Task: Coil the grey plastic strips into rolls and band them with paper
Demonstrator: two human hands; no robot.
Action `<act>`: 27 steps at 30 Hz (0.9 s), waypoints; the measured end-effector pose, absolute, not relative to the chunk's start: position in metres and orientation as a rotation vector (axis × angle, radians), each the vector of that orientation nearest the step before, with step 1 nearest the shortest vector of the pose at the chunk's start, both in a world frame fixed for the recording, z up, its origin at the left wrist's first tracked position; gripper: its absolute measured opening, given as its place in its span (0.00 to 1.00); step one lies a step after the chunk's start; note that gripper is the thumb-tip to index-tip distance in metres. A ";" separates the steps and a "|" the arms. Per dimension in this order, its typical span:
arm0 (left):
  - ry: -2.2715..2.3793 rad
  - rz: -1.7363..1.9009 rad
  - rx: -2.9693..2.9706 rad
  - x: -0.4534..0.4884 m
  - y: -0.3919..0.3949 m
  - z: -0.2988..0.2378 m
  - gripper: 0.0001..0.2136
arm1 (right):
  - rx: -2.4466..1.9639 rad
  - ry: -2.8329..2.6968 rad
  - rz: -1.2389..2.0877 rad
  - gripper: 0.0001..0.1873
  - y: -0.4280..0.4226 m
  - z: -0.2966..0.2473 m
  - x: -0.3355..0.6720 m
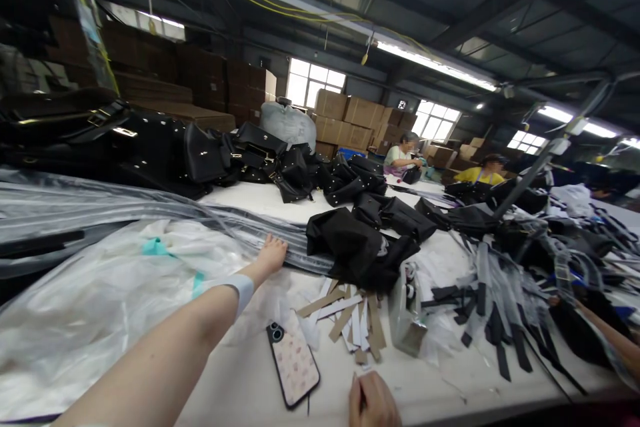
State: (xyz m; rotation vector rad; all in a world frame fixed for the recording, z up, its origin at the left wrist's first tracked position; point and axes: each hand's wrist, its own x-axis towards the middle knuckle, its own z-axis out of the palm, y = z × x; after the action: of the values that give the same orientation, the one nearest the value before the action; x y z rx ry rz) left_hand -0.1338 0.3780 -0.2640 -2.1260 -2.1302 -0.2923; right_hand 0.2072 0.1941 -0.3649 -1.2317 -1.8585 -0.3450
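Observation:
My left hand (273, 252) reaches forward over the table, its fingers curled onto a long bundle of plastic-wrapped straps (245, 232). A pale band circles that wrist. My right hand (374, 401) is closed in a fist at the table's front edge; whatever it may hold is hidden. Between my arms lies a phone in a patterned pink case (296, 361). Just beyond the fist, brown and white card strips (350, 320) are spread out. A black fabric piece (350, 243) covers the right end of the bundle.
White plastic sheeting (115, 307) spreads under my left arm. Black bags (200, 150) line the table's far side. A clear plastic container (409, 310) and black straps (495, 313) lie to the right, near another person's arm (613, 340). Two people (403, 157) sit farther back.

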 end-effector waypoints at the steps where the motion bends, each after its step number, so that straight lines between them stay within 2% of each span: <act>1: -2.138 -0.283 -2.110 -0.134 0.376 -0.261 0.08 | -1.249 -1.860 -0.338 0.16 0.192 -0.363 0.207; 6: -2.123 -0.354 -2.024 -0.135 0.341 -0.230 0.11 | -1.359 -1.889 -0.204 0.16 0.186 -0.349 0.209; 9: -2.051 -0.426 -2.047 -0.127 0.291 -0.208 0.12 | -1.415 -1.884 0.016 0.18 0.183 -0.331 0.204; 11: -1.963 -0.496 -2.103 -0.115 0.247 -0.198 0.11 | -1.374 -1.896 0.351 0.20 0.178 -0.313 0.189; 14: -1.721 -0.725 -2.164 -0.090 0.178 -0.196 0.07 | -1.089 -1.825 1.225 0.23 0.161 -0.282 0.151; 16: -1.600 -0.816 -2.201 -0.073 0.138 -0.200 0.07 | -0.850 -1.565 1.738 0.29 0.147 -0.263 0.124; 17: -1.560 -0.835 -2.226 -0.067 0.122 -0.204 0.07 | -0.774 -1.414 1.868 0.33 0.142 -0.255 0.114; 19: -1.520 -0.858 -2.265 -0.060 0.098 -0.211 0.08 | -0.723 -1.209 1.907 0.34 0.135 -0.240 0.101; 22: -1.583 -0.858 -2.318 -0.063 0.081 -0.221 0.13 | -0.715 -1.224 1.831 0.26 0.138 -0.222 0.102; 27: -1.761 -0.799 -2.395 -0.094 0.084 -0.234 0.17 | -0.706 -1.437 1.801 0.29 0.142 -0.200 0.130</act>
State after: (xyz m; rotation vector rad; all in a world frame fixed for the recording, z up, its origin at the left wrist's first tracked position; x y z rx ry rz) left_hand -0.0938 0.0836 -0.2336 -2.3948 -1.7609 -0.7987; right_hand 0.1304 0.1421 -0.2001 -0.7061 -1.4375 1.8012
